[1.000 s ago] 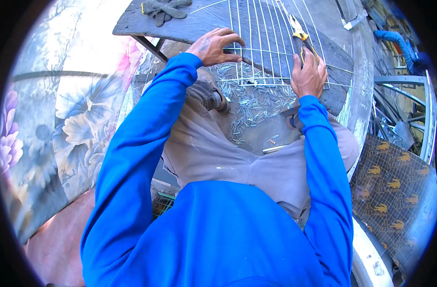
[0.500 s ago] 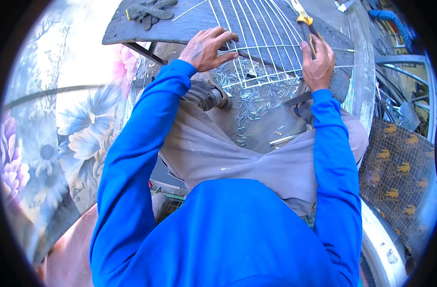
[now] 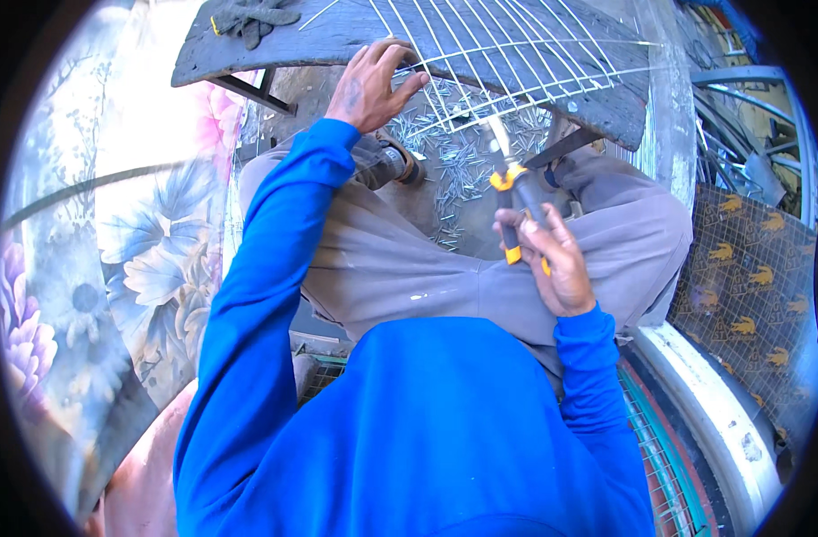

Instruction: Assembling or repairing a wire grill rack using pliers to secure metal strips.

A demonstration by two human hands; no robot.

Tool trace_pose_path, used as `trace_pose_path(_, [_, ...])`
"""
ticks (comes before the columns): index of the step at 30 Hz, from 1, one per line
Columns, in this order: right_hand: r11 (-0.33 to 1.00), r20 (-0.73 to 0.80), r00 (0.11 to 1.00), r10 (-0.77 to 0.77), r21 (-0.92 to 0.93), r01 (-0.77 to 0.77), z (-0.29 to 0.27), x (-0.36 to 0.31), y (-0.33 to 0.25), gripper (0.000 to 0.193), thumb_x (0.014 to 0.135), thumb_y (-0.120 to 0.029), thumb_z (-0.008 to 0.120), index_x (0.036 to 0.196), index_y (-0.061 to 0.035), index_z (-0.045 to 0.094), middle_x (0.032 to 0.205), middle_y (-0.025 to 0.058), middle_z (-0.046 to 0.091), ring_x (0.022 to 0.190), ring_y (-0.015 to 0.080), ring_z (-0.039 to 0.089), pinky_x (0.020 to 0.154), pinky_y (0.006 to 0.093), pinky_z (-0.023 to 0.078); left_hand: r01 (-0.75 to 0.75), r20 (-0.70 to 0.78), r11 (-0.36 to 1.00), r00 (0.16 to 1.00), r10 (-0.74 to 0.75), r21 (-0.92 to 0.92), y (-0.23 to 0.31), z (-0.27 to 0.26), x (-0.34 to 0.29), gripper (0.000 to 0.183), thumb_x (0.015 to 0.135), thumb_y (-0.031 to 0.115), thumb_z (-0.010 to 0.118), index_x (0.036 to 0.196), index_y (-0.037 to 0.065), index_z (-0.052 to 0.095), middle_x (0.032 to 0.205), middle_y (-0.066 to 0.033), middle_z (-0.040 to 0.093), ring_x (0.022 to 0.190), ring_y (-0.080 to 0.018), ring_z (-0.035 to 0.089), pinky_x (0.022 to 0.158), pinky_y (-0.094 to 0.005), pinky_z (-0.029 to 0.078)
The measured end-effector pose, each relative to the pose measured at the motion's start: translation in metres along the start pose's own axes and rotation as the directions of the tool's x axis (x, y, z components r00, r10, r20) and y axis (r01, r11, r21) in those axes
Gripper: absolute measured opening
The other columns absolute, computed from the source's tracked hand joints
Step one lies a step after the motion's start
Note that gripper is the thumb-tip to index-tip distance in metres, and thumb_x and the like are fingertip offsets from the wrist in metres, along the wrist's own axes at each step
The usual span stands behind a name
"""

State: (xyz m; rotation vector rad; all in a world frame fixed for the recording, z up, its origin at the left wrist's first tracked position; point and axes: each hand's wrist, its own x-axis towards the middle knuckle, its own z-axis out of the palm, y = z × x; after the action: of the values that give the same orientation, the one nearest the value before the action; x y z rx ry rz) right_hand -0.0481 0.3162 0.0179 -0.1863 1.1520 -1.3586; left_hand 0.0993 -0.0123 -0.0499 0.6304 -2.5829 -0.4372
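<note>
A pale wire grid (image 3: pixel 480 55) lies on a dark, worn wooden bench (image 3: pixel 319 45), its near edge jutting past the bench toward me. My left hand (image 3: pixel 370 88) is at the grid's left side, fingers curled against a wire and thumb apart from them; what the fingertips grip is partly hidden. In my right hand (image 3: pixel 556 264) are pliers (image 3: pixel 516 174) with black and yellow handles. Their metal jaws point away from me and reach the grid's near edge; whether they bite on a wire I cannot tell.
Many short cut wire pieces (image 3: pixel 462 166) litter the ground under the bench. A dark glove (image 3: pixel 252 18) lies on the bench's far left. Floral sheeting (image 3: pixel 149 242) hangs at left. Metal frames (image 3: pixel 758 80) and a patterned dark panel (image 3: pixel 740 295) stand at right.
My right hand has drawn back toward me with the pliers, from the grid's right side to its near edge. The grid has shifted and turned slightly; my left hand stays at its left side.
</note>
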Motion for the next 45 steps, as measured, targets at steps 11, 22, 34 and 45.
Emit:
trace_pose_path(11, [0.979,0.027,0.979,0.202,-0.004,-0.202,0.010,0.008,0.005,0.037,0.101,-0.030,0.063,0.130,-0.0086,0.057,0.123,0.0047,0.068,0.118,0.0116,0.057,0.093,0.0304,0.043,0.337,0.103,0.866,0.941,-0.323,-0.370,0.091,-0.004,-0.053,0.023,0.095,0.019,0.070,0.115,0.008,0.069,0.106,-0.0160,0.061,0.104,-0.0311,0.061,0.092,-0.0398,0.049])
trace_pose_path(22, [0.305,0.047,0.896,-0.441,-0.931,0.199,0.021,0.011,0.034,0.028,0.090,-0.027,0.071,0.105,-0.0057,0.060,0.103,0.0160,0.064,0.101,0.0371,0.057,0.094,0.0468,0.042,0.337,0.203,0.829,0.940,-0.273,-0.446,0.090,0.003,-0.059,0.047,0.088,0.017,0.076,0.131,0.003,0.062,0.116,-0.0173,0.069,0.103,-0.0275,0.067,0.092,-0.0391,0.053])
trace_pose_path(34, [-0.033,0.127,0.796,-0.593,-0.991,0.133,0.027,0.005,0.043,0.032,0.087,-0.024,0.073,0.112,-0.0073,0.062,0.120,0.0118,0.063,0.121,0.0401,0.050,0.102,0.0516,0.039,0.333,0.238,0.817,0.940,-0.246,-0.471,0.096,0.002,-0.053,0.044,0.090,0.015,0.074,0.130,0.003,0.062,0.104,-0.0129,0.070,0.083,-0.0166,0.065,0.077,-0.0317,0.054])
trace_pose_path(45, [0.469,-0.170,0.918,-0.358,-0.883,0.019,0.027,-0.035,-0.012,0.033,0.098,-0.029,0.068,0.117,-0.0026,0.061,0.101,0.0197,0.068,0.096,0.0383,0.066,0.084,0.0463,0.049,0.641,0.547,0.124,0.728,-0.414,-0.758,0.086,0.036,-0.050,0.028,0.105,0.024,0.059,0.119,0.000,0.056,0.103,-0.0102,0.072,0.083,-0.0128,0.068,0.071,-0.0272,0.054])
